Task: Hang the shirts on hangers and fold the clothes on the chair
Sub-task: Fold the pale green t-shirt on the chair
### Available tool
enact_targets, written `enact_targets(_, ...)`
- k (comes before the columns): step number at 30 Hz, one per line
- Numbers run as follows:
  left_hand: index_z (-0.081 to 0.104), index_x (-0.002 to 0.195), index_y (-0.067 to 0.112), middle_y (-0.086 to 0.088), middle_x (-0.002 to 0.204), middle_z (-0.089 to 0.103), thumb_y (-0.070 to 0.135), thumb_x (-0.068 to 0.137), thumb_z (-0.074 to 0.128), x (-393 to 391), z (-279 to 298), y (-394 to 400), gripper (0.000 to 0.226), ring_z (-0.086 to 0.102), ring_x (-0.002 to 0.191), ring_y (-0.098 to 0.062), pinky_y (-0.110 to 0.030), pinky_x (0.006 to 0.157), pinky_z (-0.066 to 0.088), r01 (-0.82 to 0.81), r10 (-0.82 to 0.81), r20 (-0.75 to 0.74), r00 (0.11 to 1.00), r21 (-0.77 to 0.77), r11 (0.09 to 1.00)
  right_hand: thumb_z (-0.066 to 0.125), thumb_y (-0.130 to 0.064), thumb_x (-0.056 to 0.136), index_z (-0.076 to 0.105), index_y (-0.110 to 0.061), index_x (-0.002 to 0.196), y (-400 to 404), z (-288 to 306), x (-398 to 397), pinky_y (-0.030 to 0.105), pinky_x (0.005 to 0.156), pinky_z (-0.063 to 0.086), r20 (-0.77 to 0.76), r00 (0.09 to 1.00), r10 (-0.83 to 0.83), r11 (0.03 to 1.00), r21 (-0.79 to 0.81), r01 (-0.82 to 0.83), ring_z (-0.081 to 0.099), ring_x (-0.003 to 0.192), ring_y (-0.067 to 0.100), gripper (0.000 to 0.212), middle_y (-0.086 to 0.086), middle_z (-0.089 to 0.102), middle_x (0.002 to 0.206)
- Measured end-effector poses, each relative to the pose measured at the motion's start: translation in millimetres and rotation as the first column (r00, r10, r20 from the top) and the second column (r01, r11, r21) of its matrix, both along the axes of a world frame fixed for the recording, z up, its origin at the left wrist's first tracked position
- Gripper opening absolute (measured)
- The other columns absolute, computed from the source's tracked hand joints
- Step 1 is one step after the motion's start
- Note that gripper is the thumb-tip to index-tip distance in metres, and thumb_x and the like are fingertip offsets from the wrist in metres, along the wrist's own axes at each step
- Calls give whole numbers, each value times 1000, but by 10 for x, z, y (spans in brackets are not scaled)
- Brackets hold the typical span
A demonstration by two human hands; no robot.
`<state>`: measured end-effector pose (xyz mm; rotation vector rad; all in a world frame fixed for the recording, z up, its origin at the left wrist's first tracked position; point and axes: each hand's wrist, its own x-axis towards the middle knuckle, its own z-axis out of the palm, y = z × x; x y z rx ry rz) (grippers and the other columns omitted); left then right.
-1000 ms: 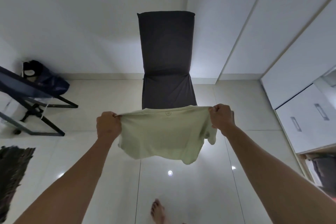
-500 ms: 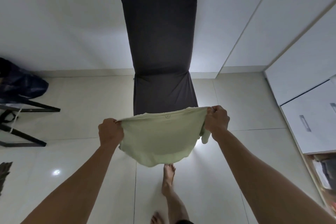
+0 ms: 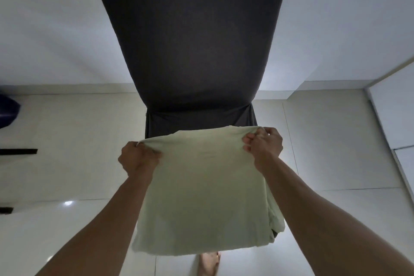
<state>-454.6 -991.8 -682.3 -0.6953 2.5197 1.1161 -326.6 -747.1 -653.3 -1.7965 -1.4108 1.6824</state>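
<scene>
The left hand's fingers (image 3: 154,152) are curled tight over the upper left corner of a pale green shirt (image 3: 203,188), the cloth bunched inside the fist. The right hand's fingers (image 3: 249,143) are curled too, pinching the upper right corner with the thumb on top, at about 3 o'clock from the first corner and a little higher. The left hand (image 3: 137,159) and right hand (image 3: 265,147) hold the top edge stretched between them, so it runs as a taut, slightly rising line from 9 o'clock to 3 o'clock. Below that edge the shirt hangs down toward 6 o'clock as a broad sheet, folded over on itself, with extra folds gathered along its right side near the right forearm. Both bare forearms reach in from the lower corners of the view.

Straight ahead at 12 o'clock stands a chair (image 3: 190,40) in a dark grey cover; its tall back fills the top centre and the shirt's top edge overlaps the front of its seat. A bare foot (image 3: 209,263) shows at 6 o'clock, just under the hem, on the glossy pale floor tiles (image 3: 74,141). White cabinet doors (image 3: 394,119) run along the 3 o'clock side, and a dark blue bag (image 3: 7,111) sits at the 9 o'clock edge
</scene>
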Motion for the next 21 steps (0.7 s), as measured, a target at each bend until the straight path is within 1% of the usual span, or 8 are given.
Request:
enact_targets(3, 66, 86, 5, -13, 85, 70, 17, 52, 65, -281, -258, 171, 36, 68, 81, -34, -45, 74, 61, 36, -35, 11, 999, -45, 998, 50, 1, 94, 61, -8, 103, 226, -336, -319, 37, 59, 59, -3, 999, 34, 999, 33, -34, 67, 69, 23, 17, 11, 66, 82)
enact_targets(8, 65, 92, -2, -20, 95, 68, -1, 68, 71, -595, -642, 295, 25, 68, 89, -38, -49, 79, 60, 64, -48, 94, 994, -180, 982, 53, -14, 72, 61, -24, 87, 459, -877, -672, 50, 68, 62, 153, 975, 159, 986, 18, -164, 70, 78, 32, 20, 11, 71, 96)
enact_targets(11, 38, 138, 5, -25, 125, 56, 2, 88, 55, -548, -752, 361, 53, 59, 109, -45, -52, 90, 51, 89, -67, 107, 992, -219, 972, 50, -16, 85, 58, -36, 117, 379, -985, -688, 29, 73, 50, 274, 906, 323, 926, 108, -363, 58, 81, 27, 39, 1, 64, 101)
enact_targets(13, 24, 144, 18, -21, 128, 54, 7, 92, 47, -429, -752, 389, 58, 55, 112, -44, -53, 89, 47, 197, -197, 22, 980, -190, 962, 47, -14, 96, 45, -29, 138, 253, -992, -606, 17, 63, 35, 348, 826, 444, 802, 258, -540, 49, 78, 14, 45, -3, 58, 103)
enact_targets(14, 27, 140, 18, -19, 126, 54, 8, 91, 47, -364, -763, 391, 54, 55, 111, -42, -53, 88, 49, 309, -324, -42, 945, -201, 929, 48, -13, 97, 42, -26, 143, 175, -996, -544, 17, 66, 33, 349, 800, 489, 737, 325, -592, 47, 82, 11, 47, -6, 55, 108)
enact_targets(16, 39, 130, 14, -17, 123, 54, 13, 90, 50, -185, -833, 375, 42, 54, 108, -41, -53, 84, 51, 563, -618, -161, 770, -286, 776, 51, -15, 97, 42, -18, 143, -27, -1051, -384, 28, 80, 43, 366, 739, 566, 607, 422, -673, 50, 97, 15, 47, -3, 53, 120)
enact_targets(18, 47, 132, 13, -16, 131, 52, 28, 92, 46, -2, -899, 362, 42, 52, 114, -40, -51, 91, 49, 761, -825, -92, 558, -341, 553, 52, -19, 96, 46, -12, 142, -266, -1200, -196, 45, 98, 47, 477, 657, 584, 503, 422, -754, 51, 120, 27, 47, 8, 52, 137)
enact_targets(21, 24, 156, 27, -6, 165, 15, 57, 93, 23, 127, -963, 295, 70, 18, 151, -28, -49, 119, 21, 914, -946, 68, 318, -287, 286, 32, -44, 102, 25, -25, 158, -577, -1336, 16, 50, 123, 19, 635, 496, 592, 429, 272, -861, 10, 155, 26, 60, 4, 16, 167)
